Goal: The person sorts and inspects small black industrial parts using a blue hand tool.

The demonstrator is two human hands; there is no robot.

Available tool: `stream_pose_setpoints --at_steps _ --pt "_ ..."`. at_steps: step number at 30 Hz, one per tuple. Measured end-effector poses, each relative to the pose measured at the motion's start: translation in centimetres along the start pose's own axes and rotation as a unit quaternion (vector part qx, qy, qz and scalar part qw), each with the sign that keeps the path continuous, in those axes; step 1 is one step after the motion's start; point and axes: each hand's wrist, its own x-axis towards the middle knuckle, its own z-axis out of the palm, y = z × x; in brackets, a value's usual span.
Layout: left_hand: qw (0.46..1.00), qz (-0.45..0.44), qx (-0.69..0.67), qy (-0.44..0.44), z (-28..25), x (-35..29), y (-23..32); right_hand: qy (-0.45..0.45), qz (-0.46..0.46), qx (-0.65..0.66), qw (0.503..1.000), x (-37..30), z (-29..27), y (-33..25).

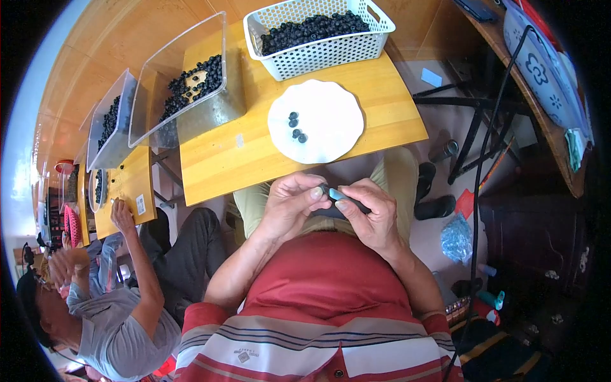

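Observation:
Above my lap, just off the table's front edge, both hands meet. My left hand [287, 202] is closed, pinching a small dark blueberry [325, 188] between thumb and fingers. Pinched in my right hand [374, 211] is a small tool with a light-blue end [334, 194], which points at the berry; its dark body is mostly covered by the fingers. I cannot tell whether the tip touches the berry. Beyond my hands, a white scalloped plate [334, 121] holds several blueberries [293, 120] on its left side.
A white perforated basket [324, 62] full of blueberries stands behind the plate. Left of it sits a clear plastic bin [216, 105] with more. A co-worker [127, 318] sits at a wooden table [127, 184] on the left. A black cable [487, 146] hangs at the right.

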Motion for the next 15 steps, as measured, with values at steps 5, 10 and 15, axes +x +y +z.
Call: stream_pose_setpoints --at_steps 5,10,15 --pt "0.998 0.023 -0.011 -0.055 0.6 -0.6 0.5 0.036 0.106 0.005 0.994 0.1 -0.4 1.1" --pt "0.999 0.017 -0.025 -0.012 -0.3 -0.5 0.4 0.032 0.033 0.039 0.998 0.2 -0.2 0.1" --pt "0.999 0.005 -0.026 0.020 -0.2 -0.7 0.2 -0.009 0.000 0.034 0.999 0.0 -0.1 -0.3"
